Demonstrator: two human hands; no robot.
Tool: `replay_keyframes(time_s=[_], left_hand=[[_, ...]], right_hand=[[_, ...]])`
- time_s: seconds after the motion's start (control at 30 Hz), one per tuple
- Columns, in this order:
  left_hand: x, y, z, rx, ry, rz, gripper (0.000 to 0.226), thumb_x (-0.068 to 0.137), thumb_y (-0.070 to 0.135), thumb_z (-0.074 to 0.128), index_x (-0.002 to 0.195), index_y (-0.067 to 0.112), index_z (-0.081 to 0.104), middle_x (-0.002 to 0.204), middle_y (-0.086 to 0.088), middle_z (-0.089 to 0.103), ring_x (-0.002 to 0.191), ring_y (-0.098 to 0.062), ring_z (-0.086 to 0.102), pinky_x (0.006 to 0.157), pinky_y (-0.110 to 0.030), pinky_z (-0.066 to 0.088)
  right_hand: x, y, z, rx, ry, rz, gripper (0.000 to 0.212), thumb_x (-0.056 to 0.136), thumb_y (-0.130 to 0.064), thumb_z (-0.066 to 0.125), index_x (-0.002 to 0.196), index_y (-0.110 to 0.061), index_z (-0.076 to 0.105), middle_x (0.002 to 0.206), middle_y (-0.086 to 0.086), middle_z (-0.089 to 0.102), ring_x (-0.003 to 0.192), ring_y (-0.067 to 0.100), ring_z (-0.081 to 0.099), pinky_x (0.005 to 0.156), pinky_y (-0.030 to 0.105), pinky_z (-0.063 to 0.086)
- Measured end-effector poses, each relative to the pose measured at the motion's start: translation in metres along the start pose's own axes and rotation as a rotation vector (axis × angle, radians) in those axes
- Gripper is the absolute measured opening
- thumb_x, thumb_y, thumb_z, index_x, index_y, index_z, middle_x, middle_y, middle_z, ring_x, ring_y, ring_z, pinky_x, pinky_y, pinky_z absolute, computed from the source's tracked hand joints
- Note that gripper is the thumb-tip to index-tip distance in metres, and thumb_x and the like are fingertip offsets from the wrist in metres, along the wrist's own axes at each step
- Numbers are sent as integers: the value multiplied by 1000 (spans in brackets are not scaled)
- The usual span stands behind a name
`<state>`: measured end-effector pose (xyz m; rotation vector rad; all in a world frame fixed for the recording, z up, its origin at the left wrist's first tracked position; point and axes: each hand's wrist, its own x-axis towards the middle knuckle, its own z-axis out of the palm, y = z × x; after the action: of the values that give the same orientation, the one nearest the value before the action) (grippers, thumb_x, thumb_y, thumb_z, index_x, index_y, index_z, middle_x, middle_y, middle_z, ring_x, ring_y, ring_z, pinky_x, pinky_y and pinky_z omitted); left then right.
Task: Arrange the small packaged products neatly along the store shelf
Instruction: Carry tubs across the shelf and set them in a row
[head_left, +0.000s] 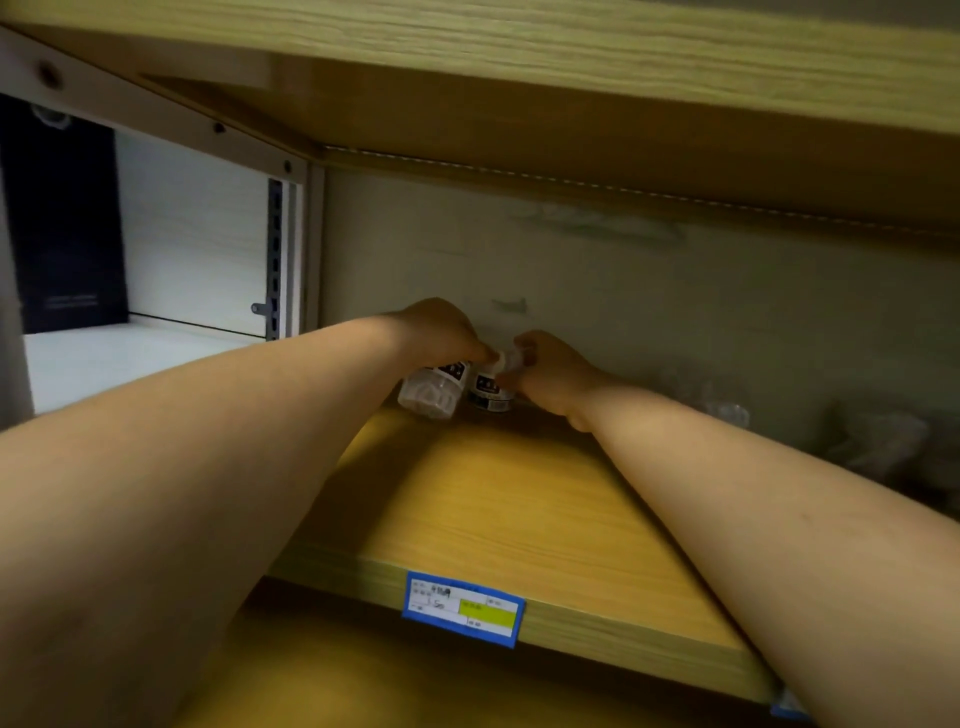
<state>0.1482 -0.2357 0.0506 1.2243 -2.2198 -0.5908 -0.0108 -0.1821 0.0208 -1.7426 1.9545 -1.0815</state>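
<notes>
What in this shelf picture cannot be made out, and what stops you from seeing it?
1. Head view: writing on the price tag, too small and blurred.
2. Label text on the two bottles, blurred; the left hand and right hand cover their tops.
3. Clear packets at right, blurred and dim.
4. Dark box, cut off by the left edge.

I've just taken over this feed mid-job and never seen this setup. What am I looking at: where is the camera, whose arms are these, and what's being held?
There is one picture, from a camera worn on a person's head, looking into a wooden store shelf. The bare arms are that person's. At the back wall, the left hand grips a small clear bottle, tilted; the right hand grips a second bottle beside it. Blurred clear packages lie to the right. A blue price tag sits on the front edge.
</notes>
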Motion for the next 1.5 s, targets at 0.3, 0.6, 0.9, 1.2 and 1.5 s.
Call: replay_keyframes(time_s=[0.3, 0.6, 0.9, 1.2, 1.5], left_hand=[[-5, 1, -1, 82, -3, 26, 37, 84, 36, 73, 103, 4, 74, 103, -13, 72, 86, -21, 67, 75, -34, 55], [-26, 25, -16, -941, 180, -172, 25, 92, 40, 68, 103, 17, 68, 92, -5, 68, 84, -22, 67, 86, -38, 58], [-48, 19, -7, -1190, -12, -179, 28, 103, 36, 51, 109, 10, 61, 103, -10, 70, 89, -24, 69, 73, -34, 55], [-68, 16, -10, -1006, -149, 27, 33, 96, 20, 65, 123, 3, 60, 125, -17, 68, 116, -27, 66, 104, -40, 50], [-76, 4, -8, -691, -263, 64, 35, 91, 12, 71, 124, 12, 61, 122, -11, 70, 115, -23, 66, 101, -35, 52]], right_hand=[[-6, 4, -2, 38, -43, 17, 82, 94, -13, 71, 161, -13, 23, 160, 10, 42, 144, 28, 44, 104, 33, 42], [-46, -21, -19, 206, 225, -189, 24, 102, -42, 54, 121, -31, 61, 123, -2, 67, 106, 20, 68, 83, 36, 58], [-61, -33, -26, 572, 36, 86, 34, 98, -31, 66, 124, -8, 64, 118, 11, 74, 102, 24, 75, 90, 40, 62], [-72, -40, -36, 685, -14, 80, 13, 103, -20, 57, 115, -19, 63, 115, 7, 73, 103, 21, 72, 88, 33, 60], [-67, -35, -37, 362, 153, -58, 50, 82, -36, 83, 125, -14, 68, 120, 3, 72, 112, 21, 66, 100, 34, 52]])
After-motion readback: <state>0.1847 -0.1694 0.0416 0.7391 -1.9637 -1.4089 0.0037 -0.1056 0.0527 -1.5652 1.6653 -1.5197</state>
